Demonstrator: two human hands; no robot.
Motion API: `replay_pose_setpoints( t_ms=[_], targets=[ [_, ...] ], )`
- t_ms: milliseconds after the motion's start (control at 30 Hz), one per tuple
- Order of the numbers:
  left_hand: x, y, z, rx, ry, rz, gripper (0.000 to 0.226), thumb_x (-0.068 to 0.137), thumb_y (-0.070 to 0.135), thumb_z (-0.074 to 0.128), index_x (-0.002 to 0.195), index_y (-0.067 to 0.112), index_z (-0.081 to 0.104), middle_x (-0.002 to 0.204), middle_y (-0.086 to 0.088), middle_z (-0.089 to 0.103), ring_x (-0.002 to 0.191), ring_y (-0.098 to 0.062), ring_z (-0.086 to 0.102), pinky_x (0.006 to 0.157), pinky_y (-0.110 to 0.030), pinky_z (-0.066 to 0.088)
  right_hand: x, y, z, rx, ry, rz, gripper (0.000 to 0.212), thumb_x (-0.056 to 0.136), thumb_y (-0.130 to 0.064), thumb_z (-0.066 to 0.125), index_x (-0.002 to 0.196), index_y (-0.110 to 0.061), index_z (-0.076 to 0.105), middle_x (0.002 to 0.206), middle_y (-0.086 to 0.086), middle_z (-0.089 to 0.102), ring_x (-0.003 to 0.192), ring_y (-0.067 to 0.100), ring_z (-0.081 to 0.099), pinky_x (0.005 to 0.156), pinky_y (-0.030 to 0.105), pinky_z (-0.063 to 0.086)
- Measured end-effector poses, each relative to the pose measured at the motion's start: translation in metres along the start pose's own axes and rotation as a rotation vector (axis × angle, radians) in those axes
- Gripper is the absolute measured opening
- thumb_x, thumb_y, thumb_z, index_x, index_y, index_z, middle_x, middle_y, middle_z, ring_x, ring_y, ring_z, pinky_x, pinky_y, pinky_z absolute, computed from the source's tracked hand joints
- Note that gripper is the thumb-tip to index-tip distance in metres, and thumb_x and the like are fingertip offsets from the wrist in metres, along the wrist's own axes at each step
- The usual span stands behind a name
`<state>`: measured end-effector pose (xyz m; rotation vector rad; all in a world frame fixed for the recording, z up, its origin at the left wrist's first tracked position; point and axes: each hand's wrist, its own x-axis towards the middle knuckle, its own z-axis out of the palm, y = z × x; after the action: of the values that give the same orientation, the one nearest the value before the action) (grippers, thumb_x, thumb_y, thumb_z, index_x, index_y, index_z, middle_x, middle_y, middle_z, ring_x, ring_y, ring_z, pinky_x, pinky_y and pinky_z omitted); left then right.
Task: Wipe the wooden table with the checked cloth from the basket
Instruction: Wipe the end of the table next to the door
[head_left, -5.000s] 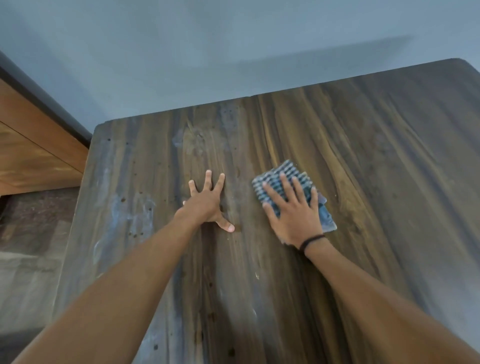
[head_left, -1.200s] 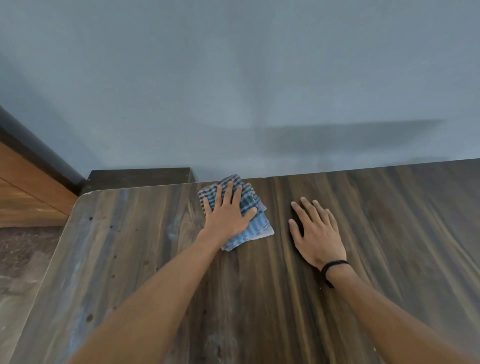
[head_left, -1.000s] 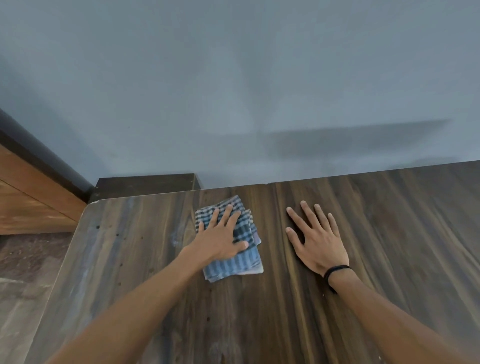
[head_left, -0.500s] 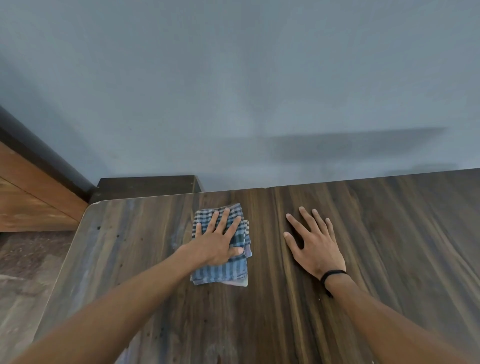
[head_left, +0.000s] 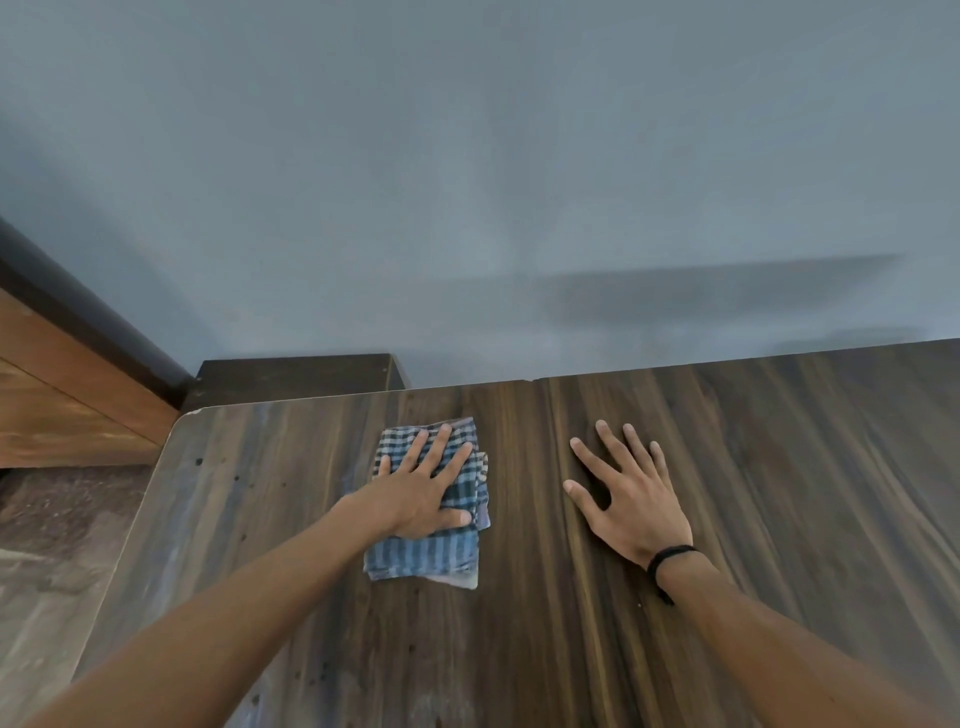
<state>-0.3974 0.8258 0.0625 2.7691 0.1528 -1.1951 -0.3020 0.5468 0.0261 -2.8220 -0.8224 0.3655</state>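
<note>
A folded blue and white checked cloth lies on the dark wooden table, near its far edge and left of the middle. My left hand presses flat on the cloth with fingers spread and straight, covering its middle. My right hand rests flat on the bare wood to the right of the cloth, fingers spread, a black band on its wrist. The two hands are apart by about a hand's width. No basket is in view.
A grey-blue wall rises right behind the table's far edge. A dark low block stands behind the table's far left corner. Brown wooden furniture and a speckled floor lie to the left.
Five seconds ago my right hand pressed the cloth; now the left one does. Over the last second the left hand has slid the cloth back from the far edge towards me.
</note>
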Motion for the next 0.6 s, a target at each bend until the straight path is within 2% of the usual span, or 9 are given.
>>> replay_pose_setpoints(
  t_ms=[100, 167, 233, 333, 400, 600],
  targets=[
    [0.012, 0.002, -0.023, -0.067, 0.02, -0.048, 0.093, 0.096, 0.067, 0.038, 0.15, 0.035, -0.03, 0.153, 0.001, -0.045, 0.145, -0.029, -0.032, 0.118, -0.065, -0.004, 0.007, -0.005, -0.019, 0.003, -0.196, 0.023, 0.074, 0.094, -0.073, 0.029, 0.157, -0.046, 0.002, 0.166, -0.007, -0.016, 0.152, 0.027, -0.017, 0.124, 0.052, -0.004],
    [0.022, 0.006, -0.035, -0.093, 0.041, -0.067, 0.093, 0.096, 0.067, 0.038, 0.151, 0.033, -0.029, 0.153, -0.001, -0.044, 0.146, -0.031, -0.032, 0.117, -0.066, -0.003, 0.013, -0.008, -0.033, -0.007, -0.353, 0.038, 0.085, 0.093, -0.07, 0.044, 0.157, -0.044, -0.005, 0.164, -0.005, -0.023, 0.152, 0.031, -0.019, 0.122, 0.055, 0.0],
    [0.023, 0.01, -0.036, -0.079, 0.029, -0.062, 0.094, 0.096, 0.067, 0.037, 0.15, 0.031, -0.031, 0.152, -0.003, -0.046, 0.144, -0.033, -0.034, 0.117, -0.067, -0.004, 0.02, -0.013, -0.041, -0.019, -0.435, 0.06, 0.093, 0.091, -0.065, 0.053, 0.157, -0.042, -0.008, 0.164, -0.003, -0.025, 0.151, 0.035, -0.018, 0.121, 0.059, 0.006],
    [0.011, 0.015, -0.016, 0.005, -0.032, -0.009, 0.098, 0.095, 0.069, 0.038, 0.148, 0.031, -0.035, 0.147, -0.004, -0.051, 0.14, -0.034, -0.039, 0.116, -0.067, -0.007, 0.026, -0.026, -0.041, -0.046, -0.453, 0.087, 0.096, 0.092, -0.057, 0.06, 0.159, -0.038, -0.006, 0.166, 0.001, -0.021, 0.152, 0.039, -0.012, 0.119, 0.059, 0.022],
    [0.013, 0.013, -0.013, 0.01, -0.015, 0.014, 0.098, 0.094, 0.07, 0.039, 0.147, 0.033, -0.035, 0.146, -0.002, -0.052, 0.14, -0.032, -0.04, 0.116, -0.067, -0.008, 0.028, -0.029, -0.042, -0.053, -0.443, 0.108, 0.097, 0.092, -0.054, 0.063, 0.16, -0.035, -0.004, 0.166, 0.003, -0.018, 0.152, 0.041, -0.008, 0.116, 0.056, 0.031],
    [0.055, 0.023, -0.059, -0.119, 0.121, -0.066, 0.095, 0.093, 0.074, 0.032, 0.151, 0.032, -0.03, 0.155, -0.003, -0.043, 0.144, -0.035, -0.034, 0.114, -0.069, -0.011, 0.03, -0.031, -0.043, -0.056, -0.448, 0.128, 0.099, 0.09, -0.052, 0.065, 0.16, -0.035, -0.003, 0.167, 0.003, -0.015, 0.152, 0.042, -0.005, 0.115, 0.054, 0.033]
  ],
)
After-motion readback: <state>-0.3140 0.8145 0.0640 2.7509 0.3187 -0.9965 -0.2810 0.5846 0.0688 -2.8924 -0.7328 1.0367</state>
